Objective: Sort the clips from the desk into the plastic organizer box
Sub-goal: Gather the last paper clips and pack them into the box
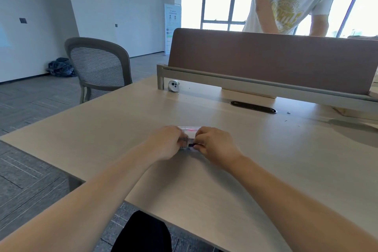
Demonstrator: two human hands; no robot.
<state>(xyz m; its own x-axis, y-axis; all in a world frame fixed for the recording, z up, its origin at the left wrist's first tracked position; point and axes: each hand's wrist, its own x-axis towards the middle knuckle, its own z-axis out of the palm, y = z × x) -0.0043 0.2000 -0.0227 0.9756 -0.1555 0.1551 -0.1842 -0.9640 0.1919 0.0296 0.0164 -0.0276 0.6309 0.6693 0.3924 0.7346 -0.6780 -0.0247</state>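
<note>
A small clear plastic organizer box [189, 130] lies on the light wooden desk [114, 129], mostly hidden between my two hands. Something pink shows through its far edge. My left hand [166, 142] curls round the box's left side. My right hand [214, 143] pinches a small black clip [191, 145] at the box's near right part. Whether the clip is inside a compartment or above it, I cannot tell.
A brown divider panel [266, 59] on a grey rail runs along the desk's far side, with a black cable slot [253, 107] before it. A small white camera [173, 86] sits by the rail post. A mesh chair [98, 67] stands left. A person leans behind the panel.
</note>
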